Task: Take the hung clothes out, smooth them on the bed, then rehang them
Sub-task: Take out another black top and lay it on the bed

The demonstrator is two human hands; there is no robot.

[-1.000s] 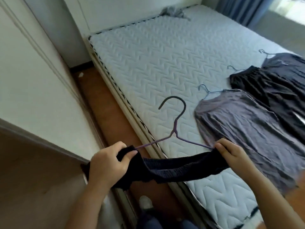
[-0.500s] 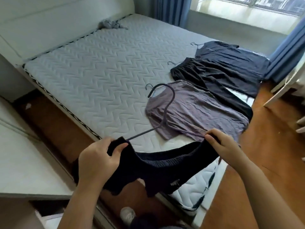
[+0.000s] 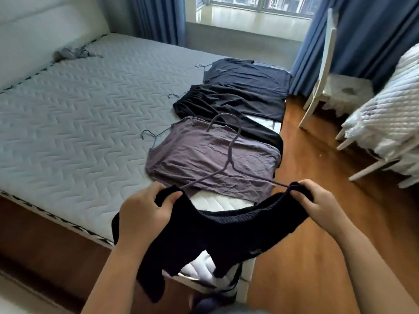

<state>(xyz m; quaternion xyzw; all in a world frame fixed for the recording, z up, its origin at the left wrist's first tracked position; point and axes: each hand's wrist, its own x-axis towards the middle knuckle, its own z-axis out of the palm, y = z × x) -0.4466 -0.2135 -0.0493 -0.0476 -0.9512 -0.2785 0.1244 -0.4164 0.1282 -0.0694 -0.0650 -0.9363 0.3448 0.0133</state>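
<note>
I hold a pair of black shorts [image 3: 217, 236] by the waistband, stretched on a purple hanger [image 3: 231, 155] whose hook points up. My left hand [image 3: 145, 211] grips the left end, my right hand [image 3: 315, 200] the right end, both above the bed's near corner. On the grey quilted mattress [image 3: 74, 123] lie three garments on hangers: a grey-purple top [image 3: 210, 157] nearest, a black garment [image 3: 229, 103] behind it, and a dark navy one [image 3: 247, 72] farthest.
A small crumpled grey cloth [image 3: 70, 54] lies near the white headboard [image 3: 45, 35]. White chair [image 3: 324, 71] and a rack with white bedding [image 3: 385, 105] stand on the wooden floor at right. Blue curtains [image 3: 374, 35] flank the window.
My view has swung right from the wardrobe side towards the foot of the bed. The shorts on the hanger travelled with my hands and now hang over the bed's corner.
</note>
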